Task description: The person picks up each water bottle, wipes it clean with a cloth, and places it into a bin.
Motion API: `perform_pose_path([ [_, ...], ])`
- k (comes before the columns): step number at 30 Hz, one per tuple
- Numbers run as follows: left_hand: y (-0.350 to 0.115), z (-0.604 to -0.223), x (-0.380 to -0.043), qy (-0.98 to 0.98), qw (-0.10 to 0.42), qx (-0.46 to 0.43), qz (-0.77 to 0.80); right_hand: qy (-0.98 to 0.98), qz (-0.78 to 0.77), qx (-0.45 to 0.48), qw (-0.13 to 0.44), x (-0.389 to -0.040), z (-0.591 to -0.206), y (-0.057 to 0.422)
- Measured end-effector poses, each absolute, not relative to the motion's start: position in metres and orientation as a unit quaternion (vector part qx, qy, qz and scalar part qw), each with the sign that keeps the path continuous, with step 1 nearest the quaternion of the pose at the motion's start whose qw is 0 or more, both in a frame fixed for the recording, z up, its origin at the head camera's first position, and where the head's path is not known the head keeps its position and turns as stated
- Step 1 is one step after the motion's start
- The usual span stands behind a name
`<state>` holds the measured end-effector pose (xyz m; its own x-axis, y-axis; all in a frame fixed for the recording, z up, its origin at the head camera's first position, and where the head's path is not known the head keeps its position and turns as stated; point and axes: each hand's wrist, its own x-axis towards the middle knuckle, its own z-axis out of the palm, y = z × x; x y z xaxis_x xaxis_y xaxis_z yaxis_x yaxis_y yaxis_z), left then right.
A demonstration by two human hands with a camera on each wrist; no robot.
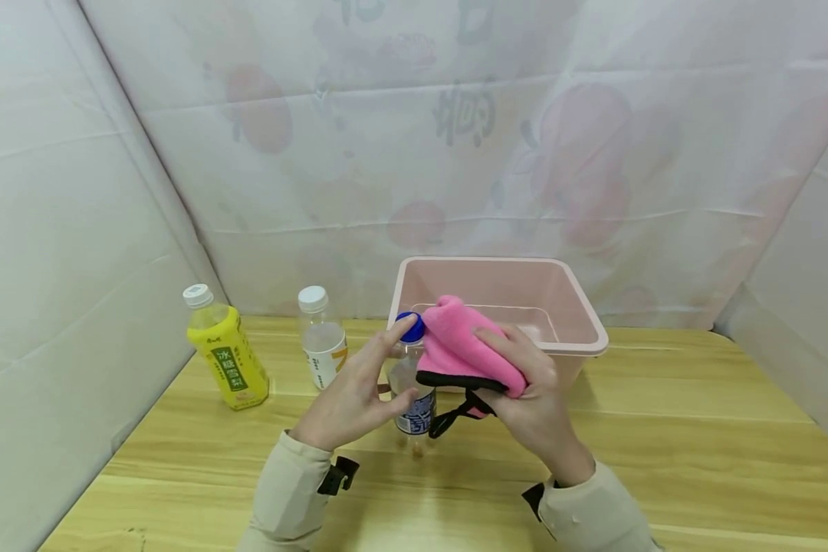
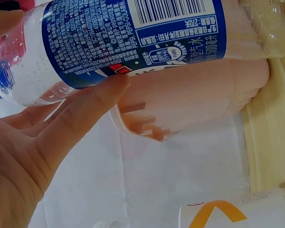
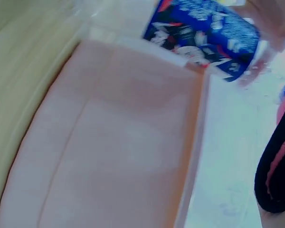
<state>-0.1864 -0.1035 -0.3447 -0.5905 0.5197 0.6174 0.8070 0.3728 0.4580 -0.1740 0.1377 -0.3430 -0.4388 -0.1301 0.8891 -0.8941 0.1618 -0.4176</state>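
Note:
A clear plastic bottle with a blue cap and blue label (image 1: 416,414) is upright in front of the pink bin. My left hand (image 1: 356,399) holds it around the upper part, forefinger by the cap and thumb across the near side. From the left wrist, the bottle (image 2: 133,35) has droplets inside, and one fingertip meets the label's edge. A pink cloth with black trim (image 1: 465,345) is bunched in my right hand (image 1: 534,399), close against the bottle's right side. A black loop dangles from the cloth. Some fingers are hidden behind bottle and cloth.
Behind the hands stands a light pink plastic bin (image 1: 583,326). To the left are a white-capped clear bottle (image 1: 324,345) and a yellow-labelled drink bottle (image 1: 228,353). White fabric walls (image 1: 359,169) border the wooden table (image 1: 662,452).

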Motion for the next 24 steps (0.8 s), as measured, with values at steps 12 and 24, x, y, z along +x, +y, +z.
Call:
perform_pose_path([
  [12, -0.102, -0.344, -0.186, -0.805, 0.194, -0.413, -0.38, -0.705, 0.486, 0.406, 0.32, -0.176, -0.341, 0.143],
  [24, -0.1, -0.344, -0.186, -0.805, 0.212, -0.413, -0.369, -0.883, 0.249, 0.377, 0.13, -0.177, -0.348, 0.156],
])
